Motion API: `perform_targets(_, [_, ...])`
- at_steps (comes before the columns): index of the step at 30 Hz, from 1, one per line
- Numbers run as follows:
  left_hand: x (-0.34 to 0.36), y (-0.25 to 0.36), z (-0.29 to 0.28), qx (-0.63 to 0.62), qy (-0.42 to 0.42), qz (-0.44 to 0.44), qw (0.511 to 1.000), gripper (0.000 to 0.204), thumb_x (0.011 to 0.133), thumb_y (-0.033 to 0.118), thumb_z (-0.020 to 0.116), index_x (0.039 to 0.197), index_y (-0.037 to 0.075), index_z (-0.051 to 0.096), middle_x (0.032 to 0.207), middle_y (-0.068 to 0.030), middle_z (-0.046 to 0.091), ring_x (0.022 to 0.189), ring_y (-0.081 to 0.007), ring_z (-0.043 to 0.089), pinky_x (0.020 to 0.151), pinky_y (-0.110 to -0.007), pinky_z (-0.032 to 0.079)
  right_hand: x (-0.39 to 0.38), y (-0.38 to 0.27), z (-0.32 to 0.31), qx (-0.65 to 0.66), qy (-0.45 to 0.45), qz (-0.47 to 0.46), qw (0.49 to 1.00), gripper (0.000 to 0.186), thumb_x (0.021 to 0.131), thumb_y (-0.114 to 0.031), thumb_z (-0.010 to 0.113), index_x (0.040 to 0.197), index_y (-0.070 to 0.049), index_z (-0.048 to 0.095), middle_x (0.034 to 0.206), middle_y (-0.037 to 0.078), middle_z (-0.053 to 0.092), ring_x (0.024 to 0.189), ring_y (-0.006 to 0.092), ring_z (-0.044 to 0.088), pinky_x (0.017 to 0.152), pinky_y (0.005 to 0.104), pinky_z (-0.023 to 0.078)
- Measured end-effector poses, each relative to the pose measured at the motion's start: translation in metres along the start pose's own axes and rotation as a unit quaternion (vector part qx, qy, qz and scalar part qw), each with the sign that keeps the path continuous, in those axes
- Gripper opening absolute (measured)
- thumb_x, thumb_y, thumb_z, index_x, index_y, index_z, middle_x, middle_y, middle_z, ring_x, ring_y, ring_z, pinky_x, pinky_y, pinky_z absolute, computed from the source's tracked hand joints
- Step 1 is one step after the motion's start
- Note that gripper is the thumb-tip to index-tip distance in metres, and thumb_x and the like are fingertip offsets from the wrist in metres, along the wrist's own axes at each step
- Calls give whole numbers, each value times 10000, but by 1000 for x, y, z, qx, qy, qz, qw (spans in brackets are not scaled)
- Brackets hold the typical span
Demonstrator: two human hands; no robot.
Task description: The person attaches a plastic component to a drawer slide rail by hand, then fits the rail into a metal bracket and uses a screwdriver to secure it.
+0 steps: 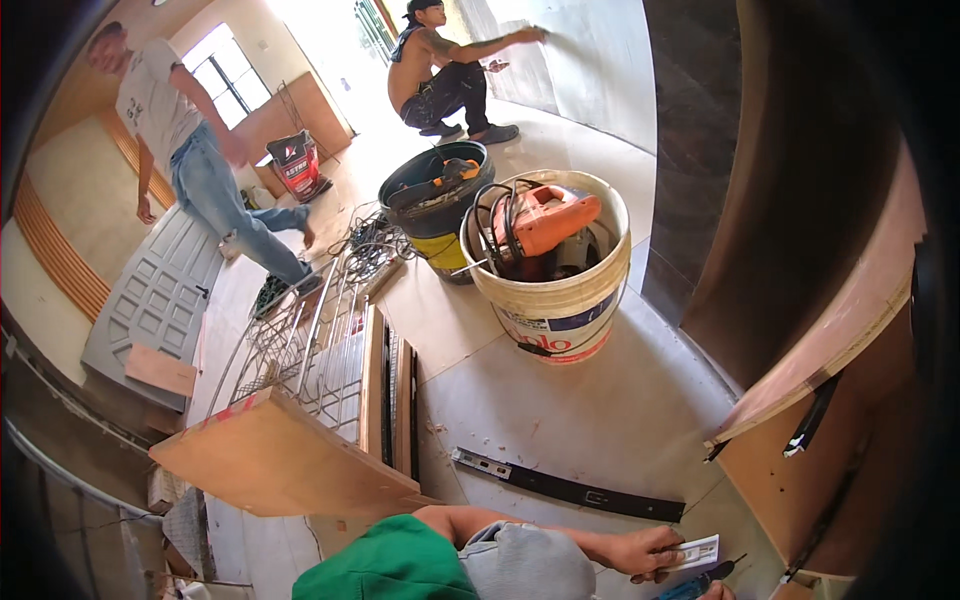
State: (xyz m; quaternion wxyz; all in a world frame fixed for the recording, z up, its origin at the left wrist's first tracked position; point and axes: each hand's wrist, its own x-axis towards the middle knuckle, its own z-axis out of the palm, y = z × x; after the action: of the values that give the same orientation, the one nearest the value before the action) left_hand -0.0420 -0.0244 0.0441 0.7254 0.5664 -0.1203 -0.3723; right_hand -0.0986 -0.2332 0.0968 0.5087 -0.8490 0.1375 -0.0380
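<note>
My left hand (643, 552) is closed, its fingers pinching a small flat white piece (697, 552) whose exact kind I cannot make out. At the lower edge a bit of my right hand (718, 592) shows, beside a blue-and-black drill (698, 584) with a thin dark bit pointing up and right. Most of that hand is cut off, so its grip is hidden. Beyond my left hand, a black drawer slide (590, 496) with a silver end lies on the tiled floor. A wooden panel (285, 455) leans at an angle left of my bent knee.
A cream bucket (565, 300) holds an orange corded power tool (545, 222); a dark bucket (440, 225) stands behind it. Wire racks (300, 350) and tangled cables (370, 250) lie left. A curved wooden cabinet part (830, 330) rises right. One person squats by the far wall; another walks left.
</note>
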Motion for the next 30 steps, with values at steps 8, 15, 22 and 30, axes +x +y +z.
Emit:
perform_targets(8, [15,-13,-15,39,-41,182,982,250,824,242,641,753,10,580,647,-47,559,566,-152,512,495,-326,418,17,34,-6,294,-21,267,917,176,977,-186,578,1078,-46,616,746,-30,512,576,29,404,479,180,311])
perform_targets(15, [-1,40,-4,-79,26,-68,994,299,1034,268,469,963,-16,528,718,-43,594,529,-60,486,477,-231,406,21,-17,-17,338,-179,69,921,258,1027,-98,459,1219,34,571,956,116,664,820,217,704,657,283,555])
perform_targets(22, [-1,32,5,-51,-24,-65,996,325,1038,293,461,939,-13,505,713,-41,581,526,-54,467,475,-223,392,7,3,-25,423,-185,120,879,287,1019,-190,510,1214,16,556,1009,141,685,861,229,705,688,310,563])
perform_targets(30, [-3,32,-3,-44,-35,-50,997,317,1044,282,446,938,-12,502,726,-44,586,531,-62,473,478,-239,399,7,7,-17,457,-179,172,854,266,1006,-203,542,1186,-9,562,1023,136,694,851,227,711,675,317,561])
